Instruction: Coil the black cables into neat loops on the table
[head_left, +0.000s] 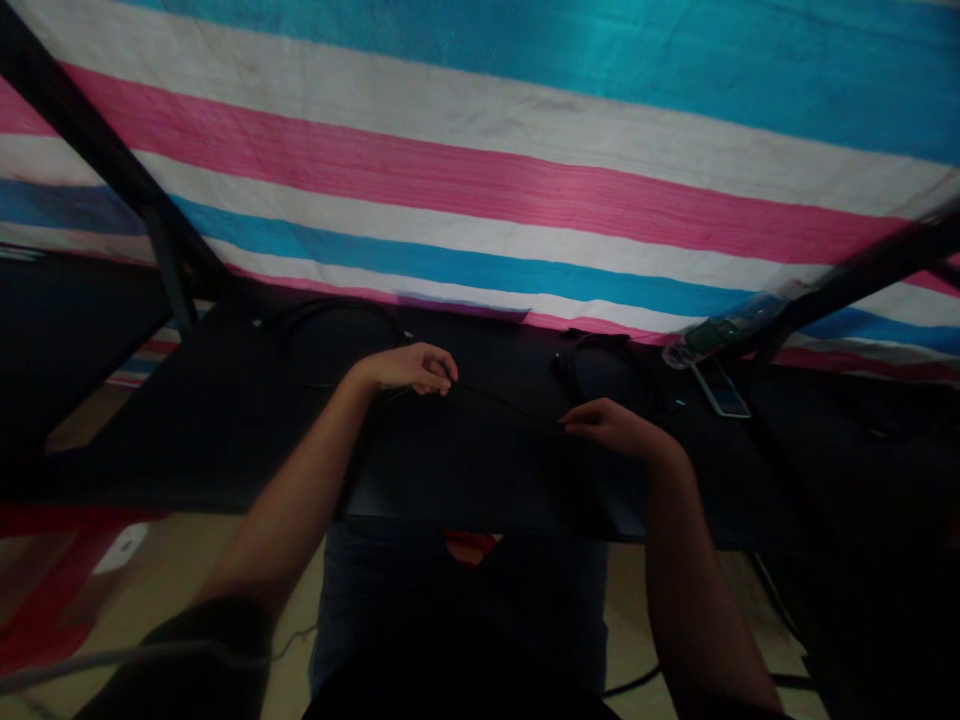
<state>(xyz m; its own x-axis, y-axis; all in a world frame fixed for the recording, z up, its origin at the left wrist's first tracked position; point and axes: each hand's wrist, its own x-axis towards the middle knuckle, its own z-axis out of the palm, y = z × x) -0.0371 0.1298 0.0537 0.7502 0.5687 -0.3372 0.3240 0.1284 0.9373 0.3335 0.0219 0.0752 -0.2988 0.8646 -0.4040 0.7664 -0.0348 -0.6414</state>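
A thin dark cable runs between my two hands above the black table. My left hand is closed on its left part, thumb and fingers pinched together. Pinched round the right end is my right hand, lower and farther to the right. Behind my left hand lies a coiled black cable with light tips. Another black coil rests just beyond my right hand.
A clear bottle with a green label lies at the back right, beside a phone. Dark metal bars slant up at both sides. A striped sheet hangs behind the table.
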